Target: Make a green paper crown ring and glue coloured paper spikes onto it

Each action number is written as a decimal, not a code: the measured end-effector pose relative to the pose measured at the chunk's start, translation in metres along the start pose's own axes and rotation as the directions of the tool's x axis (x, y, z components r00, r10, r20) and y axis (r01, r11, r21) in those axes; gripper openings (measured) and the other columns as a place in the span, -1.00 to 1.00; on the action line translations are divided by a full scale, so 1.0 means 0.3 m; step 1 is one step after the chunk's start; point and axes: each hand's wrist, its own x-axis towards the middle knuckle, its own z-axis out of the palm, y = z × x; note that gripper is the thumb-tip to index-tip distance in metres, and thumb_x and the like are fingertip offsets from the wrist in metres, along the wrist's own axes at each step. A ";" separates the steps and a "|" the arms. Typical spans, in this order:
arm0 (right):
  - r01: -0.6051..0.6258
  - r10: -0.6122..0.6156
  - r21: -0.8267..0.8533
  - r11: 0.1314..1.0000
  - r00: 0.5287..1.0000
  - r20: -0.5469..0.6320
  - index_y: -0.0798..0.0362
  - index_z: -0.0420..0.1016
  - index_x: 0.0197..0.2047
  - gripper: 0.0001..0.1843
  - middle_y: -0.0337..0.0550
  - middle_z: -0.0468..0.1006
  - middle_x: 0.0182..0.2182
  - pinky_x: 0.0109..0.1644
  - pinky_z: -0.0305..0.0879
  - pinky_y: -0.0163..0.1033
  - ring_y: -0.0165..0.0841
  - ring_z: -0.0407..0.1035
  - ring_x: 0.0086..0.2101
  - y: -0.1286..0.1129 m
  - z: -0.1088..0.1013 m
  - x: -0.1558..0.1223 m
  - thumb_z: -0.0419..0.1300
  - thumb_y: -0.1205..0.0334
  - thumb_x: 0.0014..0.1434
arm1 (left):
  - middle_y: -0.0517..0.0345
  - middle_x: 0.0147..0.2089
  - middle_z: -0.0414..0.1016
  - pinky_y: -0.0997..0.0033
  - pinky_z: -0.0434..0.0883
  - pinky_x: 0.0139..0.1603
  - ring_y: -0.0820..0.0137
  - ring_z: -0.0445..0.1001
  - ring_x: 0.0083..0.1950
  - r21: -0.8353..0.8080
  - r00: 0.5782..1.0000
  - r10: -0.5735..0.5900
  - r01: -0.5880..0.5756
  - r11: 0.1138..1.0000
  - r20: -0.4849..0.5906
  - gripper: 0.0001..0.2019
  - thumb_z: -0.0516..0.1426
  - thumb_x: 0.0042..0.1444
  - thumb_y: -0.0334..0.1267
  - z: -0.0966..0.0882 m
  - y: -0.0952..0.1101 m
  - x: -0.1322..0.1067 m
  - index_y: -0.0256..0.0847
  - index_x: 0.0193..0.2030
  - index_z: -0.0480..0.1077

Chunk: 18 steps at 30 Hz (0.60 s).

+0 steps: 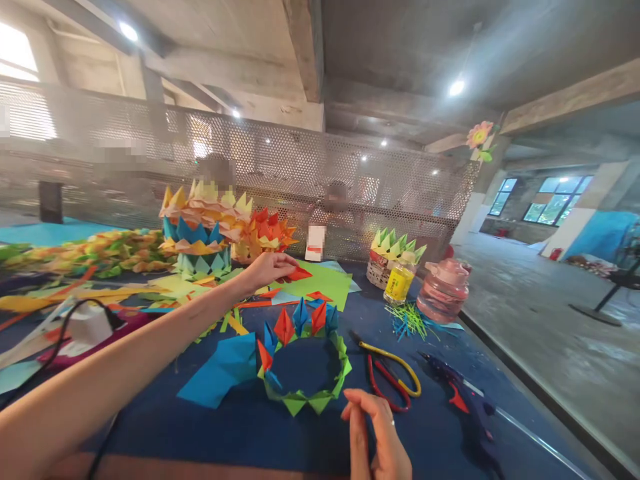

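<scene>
My left hand (273, 268) reaches out over the paper sheets, its fingers closed on a folded red paper piece (300, 274). In front of me on the dark blue table stands a ring of folded green paper (345, 360), with red and blue folded points standing along its far and left sides. My right hand (377, 430) is close to the ring's near right edge, thumb and forefinger drawn together with nothing visible between them. Blue paper sheets (220, 367) lie left of the ring. A light green sheet (327, 283) lies under and beyond my left hand.
Right of the ring lie red-and-yellow-handled pliers (395, 373) and a glue gun (465, 397) with a clear glue stick. Farther back stand a yellow-labelled bottle (399, 283), a pink jug (443, 293) and finished paper crowns (200, 247). A black cable (63, 333) runs at left.
</scene>
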 end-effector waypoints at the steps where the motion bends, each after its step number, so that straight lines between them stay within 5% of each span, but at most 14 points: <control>1: -0.032 0.032 -0.001 0.999 0.999 0.006 -0.05 0.45 -0.20 -0.84 -0.25 0.39 -0.47 -0.28 0.23 -0.34 -0.40 0.32 -0.44 -0.002 -0.002 -0.002 0.05 0.18 0.31 | 0.18 -0.42 0.53 0.40 0.45 -0.25 0.37 0.54 -0.34 -0.035 1.000 0.020 -0.020 0.999 0.017 -0.78 0.17 0.13 -0.22 0.001 0.025 -0.027 -0.29 -0.12 0.43; 9: -0.173 0.172 0.009 0.985 0.985 0.026 -0.04 0.41 -0.16 -0.74 -0.32 0.31 -0.52 -0.37 0.20 -0.38 -0.46 0.25 -0.51 -0.026 -0.021 -0.001 -0.01 0.02 0.33 | 0.24 -0.49 0.50 0.49 0.38 -0.34 0.45 0.48 -0.42 -0.245 0.961 0.192 -0.142 0.959 0.197 -0.73 0.18 0.07 -0.20 0.075 0.165 -0.196 -0.28 -0.11 0.38; 12: -0.170 0.170 -0.025 0.985 0.985 0.032 -0.03 0.40 -0.12 -0.75 -0.35 0.31 -0.55 -0.37 0.21 -0.40 -0.46 0.26 -0.51 -0.049 -0.046 0.032 -0.02 0.05 0.33 | 0.20 -0.44 0.52 0.47 0.39 -0.31 0.46 0.46 -0.41 -0.304 0.918 0.269 -0.178 0.936 0.292 -0.79 0.18 0.08 -0.21 0.116 0.181 -0.242 -0.29 -0.18 0.39; 18: -0.032 0.050 -0.145 0.989 0.991 0.124 -0.04 0.42 -0.11 -0.78 -0.19 0.50 -0.23 -0.10 0.25 -0.34 -0.38 0.37 -0.22 -0.094 -0.069 0.102 -0.02 0.13 0.34 | 0.20 -0.36 0.53 0.51 0.39 -0.31 0.49 0.43 -0.38 -0.251 0.809 0.362 -0.272 0.929 0.462 -0.90 0.14 0.11 -0.29 0.168 0.216 -0.329 -0.26 -0.28 0.43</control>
